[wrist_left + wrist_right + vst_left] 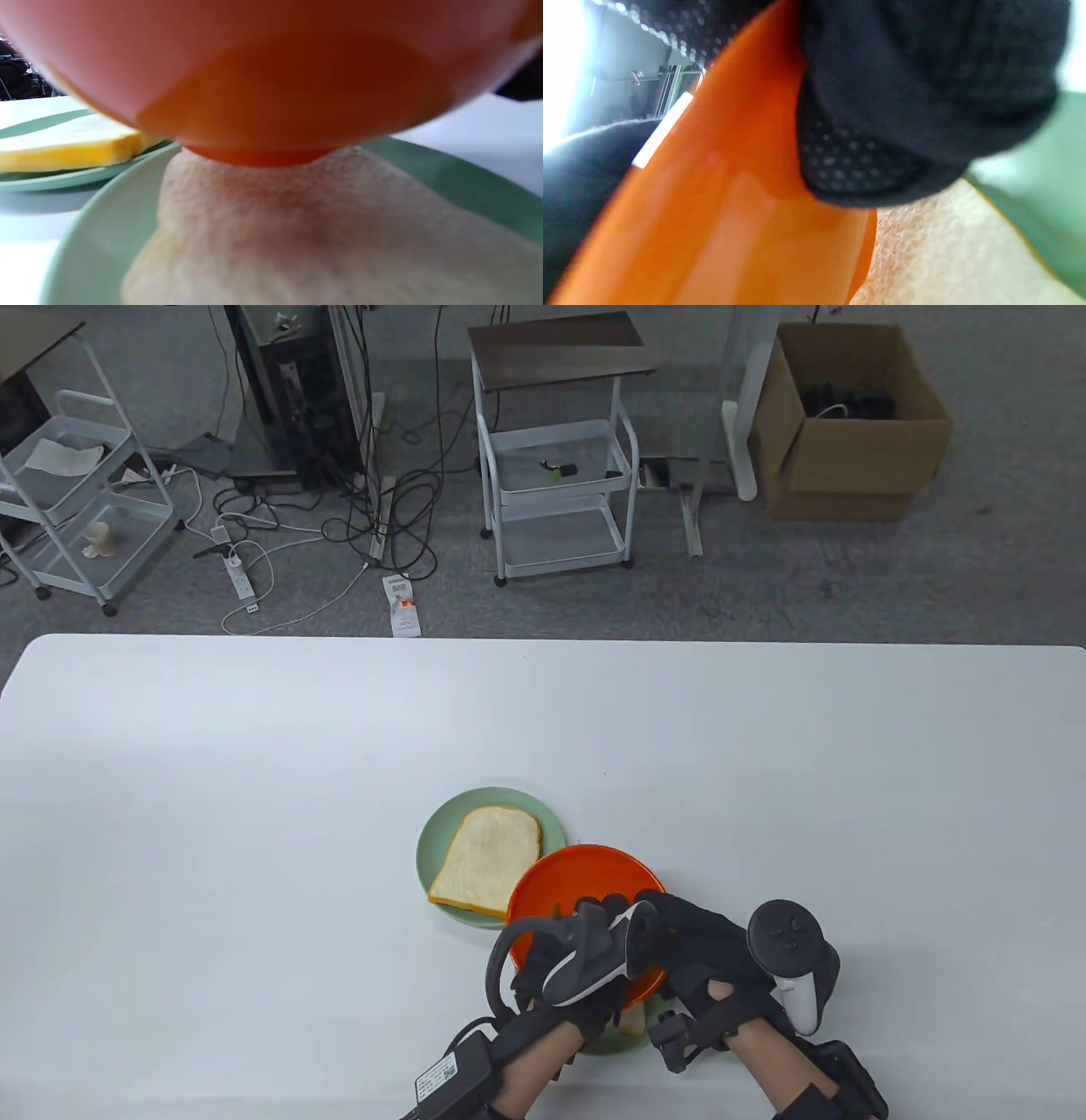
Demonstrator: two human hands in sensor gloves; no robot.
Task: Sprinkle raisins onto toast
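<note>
You have the orange bowl [585,891] tilted over the near toast [322,228], its base touching the bread, presumably to tip raisins out; your left hand [564,963] and right hand [708,954] both grip its rim, raisins unseen

No text legible; the wrist label [443,1073] and floor slip [404,604] are too small.
</note>
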